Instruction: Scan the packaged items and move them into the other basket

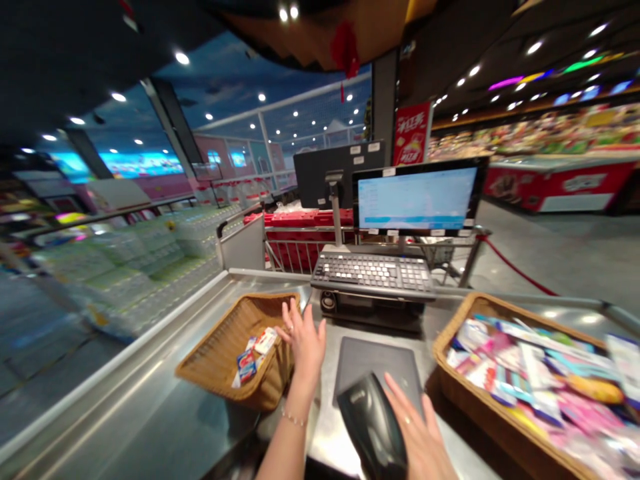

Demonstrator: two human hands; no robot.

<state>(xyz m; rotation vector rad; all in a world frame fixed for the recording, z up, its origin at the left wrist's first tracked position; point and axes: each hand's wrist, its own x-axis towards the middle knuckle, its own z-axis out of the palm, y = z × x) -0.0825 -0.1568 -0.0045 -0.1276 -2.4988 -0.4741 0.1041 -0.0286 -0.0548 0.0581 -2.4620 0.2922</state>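
At checkout (150, 400) — right hand (420, 430) grips barcode scanner (373, 427).

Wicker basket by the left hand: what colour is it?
Tan-brown wicker basket, best seen in the head view.

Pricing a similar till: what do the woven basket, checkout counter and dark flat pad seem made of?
The basket looks like wicker or rattan, with a tan interlaced weave. The counter looks like stainless steel, streaked with reflections. The pad looks matte, perhaps plastic or glass.
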